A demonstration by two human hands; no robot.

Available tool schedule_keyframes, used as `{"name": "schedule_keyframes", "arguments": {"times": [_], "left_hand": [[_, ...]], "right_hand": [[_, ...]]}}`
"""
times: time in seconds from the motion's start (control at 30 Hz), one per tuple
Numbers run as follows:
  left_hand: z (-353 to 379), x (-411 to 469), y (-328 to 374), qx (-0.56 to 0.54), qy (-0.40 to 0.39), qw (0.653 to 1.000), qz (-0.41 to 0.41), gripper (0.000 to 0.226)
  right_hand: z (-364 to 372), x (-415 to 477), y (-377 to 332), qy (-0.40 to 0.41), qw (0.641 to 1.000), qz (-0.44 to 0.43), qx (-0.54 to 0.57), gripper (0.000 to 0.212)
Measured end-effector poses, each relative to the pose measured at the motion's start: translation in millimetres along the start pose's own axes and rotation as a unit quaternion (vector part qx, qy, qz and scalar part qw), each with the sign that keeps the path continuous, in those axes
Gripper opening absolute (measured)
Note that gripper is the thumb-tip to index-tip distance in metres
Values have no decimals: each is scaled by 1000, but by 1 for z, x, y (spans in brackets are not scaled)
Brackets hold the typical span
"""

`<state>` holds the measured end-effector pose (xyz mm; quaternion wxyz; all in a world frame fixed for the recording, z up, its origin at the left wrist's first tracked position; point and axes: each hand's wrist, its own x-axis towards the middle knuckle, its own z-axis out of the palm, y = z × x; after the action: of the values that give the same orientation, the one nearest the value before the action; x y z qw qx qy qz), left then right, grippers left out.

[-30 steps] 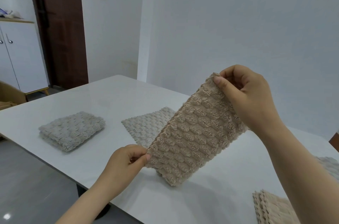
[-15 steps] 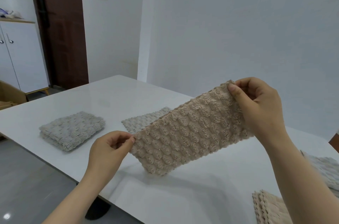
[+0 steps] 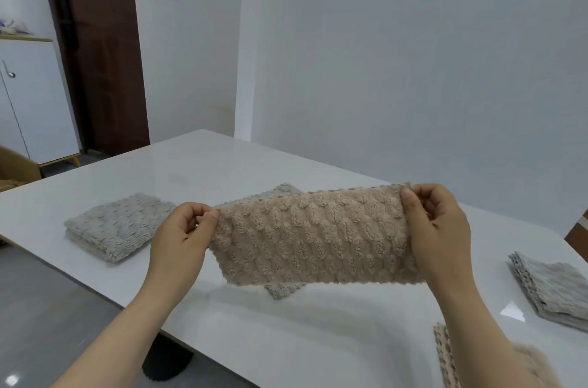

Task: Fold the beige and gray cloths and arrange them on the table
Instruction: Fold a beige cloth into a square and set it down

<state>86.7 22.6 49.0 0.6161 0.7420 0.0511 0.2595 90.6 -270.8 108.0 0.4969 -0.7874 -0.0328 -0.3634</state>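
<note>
A beige cloth [image 3: 313, 236], folded into a long strip, hangs level in the air above the white table [image 3: 191, 171]. My left hand [image 3: 183, 233] pinches its left end and my right hand [image 3: 437, 228] pinches its right end. Behind the strip, a flat gray cloth [image 3: 281, 193] lies on the table, mostly hidden. A folded gray cloth [image 3: 116, 225] rests to the left. Another gray cloth pile [image 3: 553, 290] lies at the right, and a beige cloth [image 3: 445, 356] shows at the lower right, partly covered by my right forearm.
The table's front edge runs diagonally from the left to the bottom, with grey floor and a dark table base [image 3: 167, 362] below. A white wall stands close behind the table. A brown door [image 3: 95, 47] and a white cabinet [image 3: 35, 101] are at the far left.
The beige strip has swung from a steep diagonal to level. My right hand came down and to the right; my left hand rose and moved left, stretching the strip.
</note>
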Motion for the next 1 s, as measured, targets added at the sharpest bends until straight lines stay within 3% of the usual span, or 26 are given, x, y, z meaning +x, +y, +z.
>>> {"name": "schedule_keyframes", "arguments": {"times": [0.27, 0.53, 0.57, 0.63, 0.7, 0.77, 1.0], "left_hand": [[0, -2, 5, -13, 22, 1000, 0, 13], [4, -6, 8, -207, 14, 969, -135, 15], [3, -6, 8, -198, 16, 973, -118, 14], [2, -7, 9, -71, 44, 996, -19, 13], [3, -11, 14, 64, 88, 990, 87, 13], [5, -14, 17, 111, 98, 977, 152, 10], [12, -15, 15, 216, 66, 951, 210, 10]], "right_hand": [[2, -16, 19, 5, 998, 1, -58, 12], [2, -28, 16, 15, 997, -14, -69, 12], [1, -29, 15, 20, 998, -12, -66, 11], [0, -30, 15, 29, 998, -6, -57, 11], [0, -31, 13, 38, 998, -9, -53, 10], [2, -32, 10, 49, 997, -13, -49, 8], [7, -36, 2, 67, 997, -34, -16, 10]]}}
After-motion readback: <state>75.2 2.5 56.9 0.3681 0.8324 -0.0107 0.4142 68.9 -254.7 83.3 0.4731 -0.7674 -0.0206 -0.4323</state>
